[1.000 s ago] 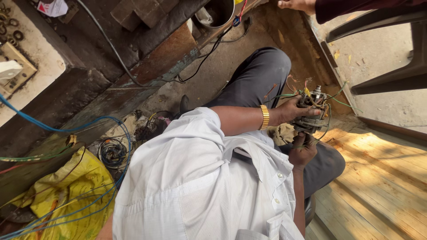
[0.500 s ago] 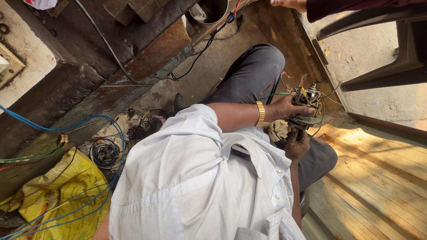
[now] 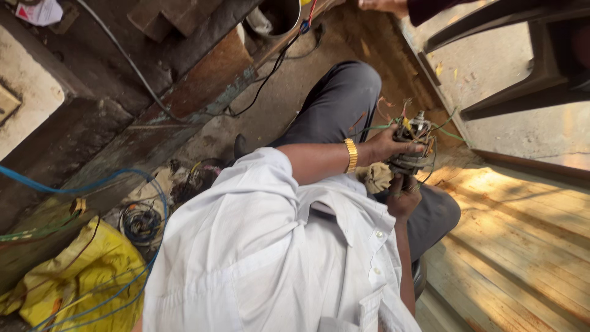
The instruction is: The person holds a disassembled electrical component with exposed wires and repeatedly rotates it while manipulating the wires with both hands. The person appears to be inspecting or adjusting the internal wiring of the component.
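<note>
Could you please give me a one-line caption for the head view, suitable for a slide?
Seated person's left hand and right hand hold a small wired motor above the lap.

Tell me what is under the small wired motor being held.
Under the small wired motor is the right hand, gripping from below, above a grey-trousered leg. The motor's underside is covered.

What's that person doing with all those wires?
A person in a white shirt sits on the floor holding a small motor with loose wires sticking out. The left hand grips its top and the right hand holds it from below. Coils of wire and a yellow bag lie nearby.
</note>
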A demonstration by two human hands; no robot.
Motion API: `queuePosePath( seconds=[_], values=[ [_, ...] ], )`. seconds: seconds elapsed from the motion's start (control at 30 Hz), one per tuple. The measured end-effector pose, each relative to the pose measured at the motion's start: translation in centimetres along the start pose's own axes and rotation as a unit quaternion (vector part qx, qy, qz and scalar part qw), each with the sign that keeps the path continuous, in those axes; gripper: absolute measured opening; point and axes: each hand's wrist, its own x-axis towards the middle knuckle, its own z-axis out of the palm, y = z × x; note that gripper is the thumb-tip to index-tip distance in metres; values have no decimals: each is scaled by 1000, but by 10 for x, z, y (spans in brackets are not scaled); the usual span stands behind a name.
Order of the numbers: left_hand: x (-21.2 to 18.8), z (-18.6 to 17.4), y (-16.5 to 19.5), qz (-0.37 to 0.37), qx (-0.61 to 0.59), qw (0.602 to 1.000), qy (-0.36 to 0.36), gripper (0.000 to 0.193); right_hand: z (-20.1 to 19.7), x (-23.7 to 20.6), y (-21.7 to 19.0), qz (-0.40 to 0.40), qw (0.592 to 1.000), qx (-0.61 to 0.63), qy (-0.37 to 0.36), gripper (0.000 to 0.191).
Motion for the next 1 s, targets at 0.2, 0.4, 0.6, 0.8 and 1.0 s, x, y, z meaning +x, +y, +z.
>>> queuePosePath(
  seconds=[0.2,0.4,0.6,0.8,1.0],
  values=[
    [2,-1,-3,4,-10,1000,-14,92,-2,-2,3,9,1000,21,-14,17],
    [1,0,0,-25,-17,999,-16,91,-4,0,6,-6,1000,-17,-9,16],
    [-2,0,2,-21,-2,1000,-19,90,-5,-2,9,-7,999,-28,-17,17],
    [-1,-2,-1,-41,0,999,-12,91,-3,-3,11,-3,1000,-15,-19,16],
    [3,0,-6,-3,-39,999,-23,80,-5,-2,12,0,999,-30,-20,17]
  ],
)
